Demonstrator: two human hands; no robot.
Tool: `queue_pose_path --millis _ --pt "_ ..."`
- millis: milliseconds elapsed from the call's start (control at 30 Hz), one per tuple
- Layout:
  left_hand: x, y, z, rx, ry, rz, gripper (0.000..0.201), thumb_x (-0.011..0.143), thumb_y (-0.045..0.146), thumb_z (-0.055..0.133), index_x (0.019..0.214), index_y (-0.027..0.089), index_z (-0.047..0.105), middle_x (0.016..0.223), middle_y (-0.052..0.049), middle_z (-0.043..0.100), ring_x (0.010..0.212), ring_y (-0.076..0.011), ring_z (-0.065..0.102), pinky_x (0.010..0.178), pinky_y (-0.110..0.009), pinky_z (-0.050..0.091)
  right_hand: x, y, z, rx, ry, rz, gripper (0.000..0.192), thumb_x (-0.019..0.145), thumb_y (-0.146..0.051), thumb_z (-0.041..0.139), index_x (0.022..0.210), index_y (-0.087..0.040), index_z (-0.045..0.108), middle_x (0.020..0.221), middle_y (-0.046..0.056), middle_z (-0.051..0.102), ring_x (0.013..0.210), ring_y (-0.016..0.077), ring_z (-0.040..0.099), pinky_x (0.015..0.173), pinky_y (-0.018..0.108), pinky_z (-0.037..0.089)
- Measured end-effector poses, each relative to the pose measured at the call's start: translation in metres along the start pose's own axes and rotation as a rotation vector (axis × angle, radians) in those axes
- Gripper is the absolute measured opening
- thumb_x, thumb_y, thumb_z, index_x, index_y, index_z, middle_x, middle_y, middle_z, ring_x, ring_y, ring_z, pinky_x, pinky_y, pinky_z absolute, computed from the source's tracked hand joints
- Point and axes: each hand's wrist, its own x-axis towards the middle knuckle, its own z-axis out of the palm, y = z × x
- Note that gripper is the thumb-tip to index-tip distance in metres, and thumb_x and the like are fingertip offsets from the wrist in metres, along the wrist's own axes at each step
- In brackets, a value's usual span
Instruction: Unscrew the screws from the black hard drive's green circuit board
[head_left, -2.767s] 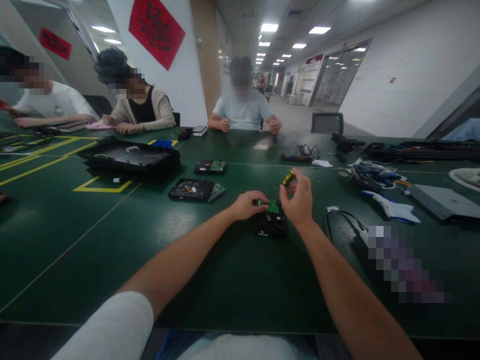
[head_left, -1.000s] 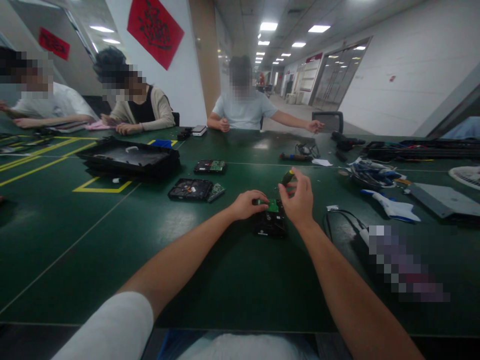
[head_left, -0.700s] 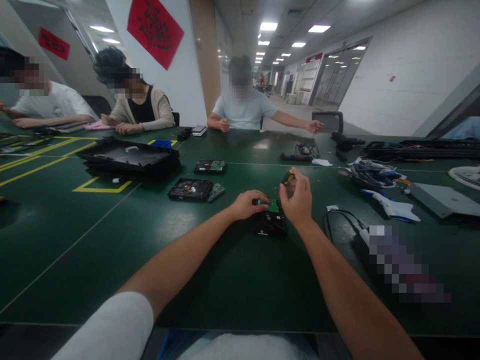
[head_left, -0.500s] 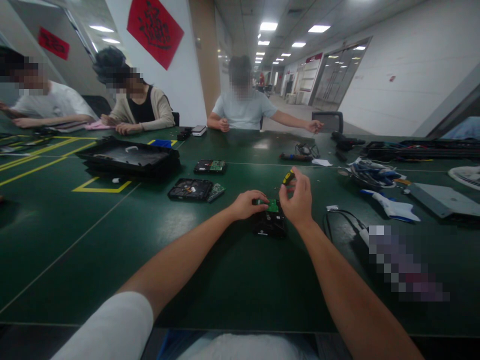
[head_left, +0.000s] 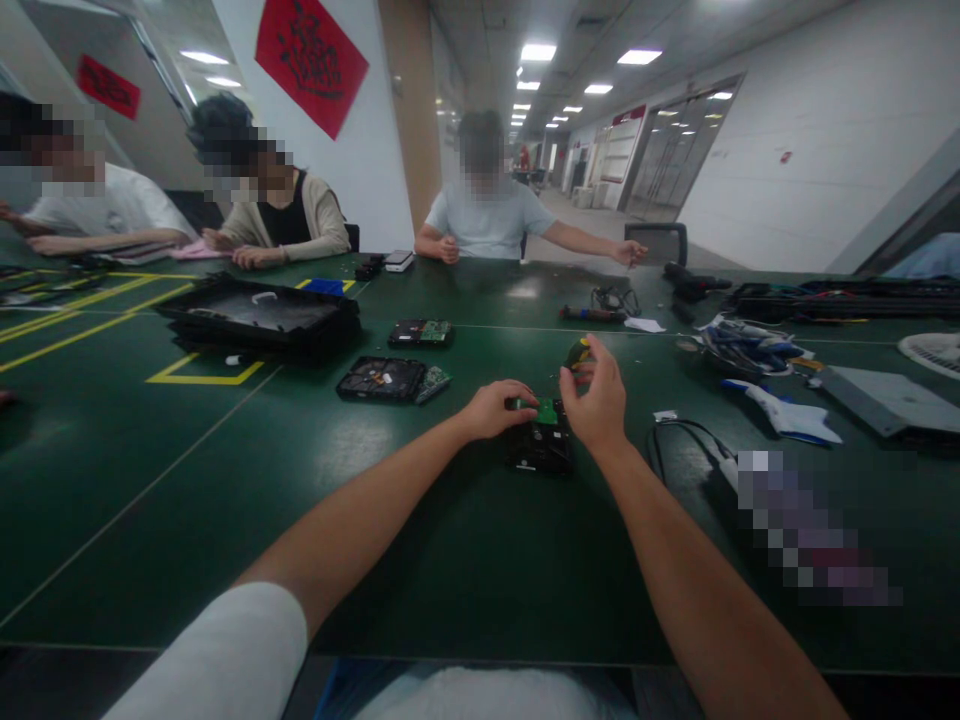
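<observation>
Closest to me there's a white sleeve (head_left: 225, 645), then a stretch of green bench (head_left: 420, 560). The black drive (head_left: 544, 455) is sitting flat right in front of me, green circuit board (head_left: 547, 412) at its far end. My left grip (head_left: 499, 410) has its fingers on that far end, left side; can't tell if it's actually pinching or just resting. Right grip (head_left: 598, 395) is closed round a yellow-and-dark handle (head_left: 577, 353), just above and right of the board; tip's too murky to make out.

Bit further left: an opened drive (head_left: 381, 380) with a loose board (head_left: 433, 383) at its side, another drive (head_left: 421, 333) past those. Far side, someone in a pale tee (head_left: 487, 225) has one arm stretched out sideways.
</observation>
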Motion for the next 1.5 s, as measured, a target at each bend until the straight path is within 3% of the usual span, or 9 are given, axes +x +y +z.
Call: queue_pose_path --millis 167,300,500,1033,1500 --pt "0.0 -0.0009 -0.0003 0.007 -0.003 -0.015 0.027 0.087 0.042 0.076 0.11 0.028 0.079 0.125 -0.005 0.072 0.115 -0.0229 0.068 0.109 -0.039 0.049 0.0008 -0.0021 -0.0012 -0.016 0.007 -0.015 0.064 0.093 -0.029 0.06 0.152 -0.02 0.038 0.12 0.015 0.059 0.087 0.0226 0.065 0.077 0.043 0.064" --pt "-0.0001 -0.0001 -0.0011 0.005 -0.009 -0.015 0.028 0.086 0.041 0.076 0.111 0.028 0.079 0.125 -0.006 0.072 0.115 -0.0232 0.068 0.109 -0.039 0.049 0.0011 -0.0036 -0.0013 -0.004 -0.008 -0.018 0.066 0.093 -0.023 0.056 0.155 -0.021 0.035 0.123 0.015 0.059 0.092 0.0236 0.065 0.083 0.045 0.064" --pt "-0.0005 0.0004 -0.0002 0.0 0.003 -0.017 0.028 0.086 0.041 0.077 0.11 0.027 0.08 0.124 -0.007 0.072 0.114 -0.0231 0.068 0.108 -0.04 0.05 0.0012 -0.0036 -0.0025 -0.018 -0.009 0.017 0.063 0.092 -0.029 0.061 0.151 -0.021 0.04 0.124 0.014 0.057 0.089 0.0219 0.065 0.075 0.04 0.065" --pt "0.0001 -0.0007 0.0005 0.003 -0.005 -0.013 0.027 0.086 0.04 0.077 0.11 0.027 0.079 0.125 -0.006 0.073 0.115 -0.0233 0.068 0.11 -0.04 0.049 0.0003 -0.0024 -0.002 0.014 -0.019 0.008 0.063 0.095 -0.027 0.057 0.154 -0.021 0.037 0.135 0.017 0.054 0.096 0.0233 0.067 0.076 0.04 0.066" --pt "0.0001 0.0004 -0.0005 -0.007 -0.006 -0.014 0.028 0.086 0.041 0.076 0.11 0.027 0.079 0.125 -0.007 0.073 0.116 -0.0231 0.068 0.11 -0.04 0.049 0.0015 -0.0035 -0.0034 0.005 -0.003 0.022 0.061 0.094 -0.031 0.058 0.151 -0.021 0.04 0.134 0.018 0.055 0.09 0.0226 0.068 0.073 0.041 0.066"
